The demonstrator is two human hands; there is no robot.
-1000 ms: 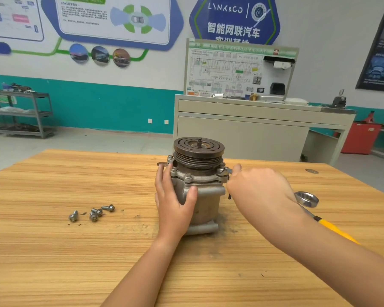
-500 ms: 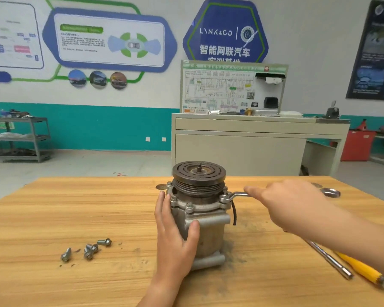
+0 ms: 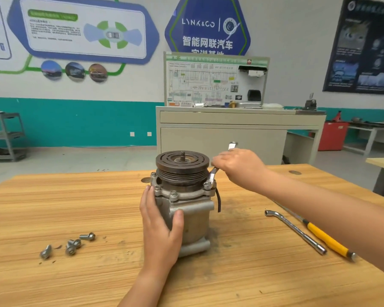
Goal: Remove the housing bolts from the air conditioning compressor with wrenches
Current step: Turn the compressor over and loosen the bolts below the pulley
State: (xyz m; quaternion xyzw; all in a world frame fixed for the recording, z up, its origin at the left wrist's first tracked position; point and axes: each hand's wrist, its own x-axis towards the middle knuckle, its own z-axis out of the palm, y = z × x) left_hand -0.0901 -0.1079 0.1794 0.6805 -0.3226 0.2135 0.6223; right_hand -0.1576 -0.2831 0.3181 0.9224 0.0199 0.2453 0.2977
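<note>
The air conditioning compressor point(image 3: 191, 218) stands upright on the wooden table point(image 3: 53, 207), its dark pulley point(image 3: 182, 165) on top. My left hand point(image 3: 160, 227) grips the grey housing from the left, thumb across its front. My right hand point(image 3: 235, 167) holds a silver wrench point(image 3: 212, 178) whose lower end sits on a flange bolt point(image 3: 207, 185) at the compressor's right side; the wrench's other end sticks up past my fingers. More bolts point(image 3: 173, 193) stand in the flange at front and left. Several removed bolts point(image 3: 72, 245) lie on the table to the left.
An L-shaped socket wrench point(image 3: 297, 231) and a yellow-handled tool point(image 3: 326, 240) lie on the table at the right, under my right forearm. A small round metal disc point(image 3: 146, 180) lies behind the compressor. A grey cabinet with a display board point(image 3: 231, 129) stands beyond the table.
My right hand has swung the wrench from pointing right to pointing up and away, round the right-hand bolt. The camera view tilted upward. My left hand stays on the housing.
</note>
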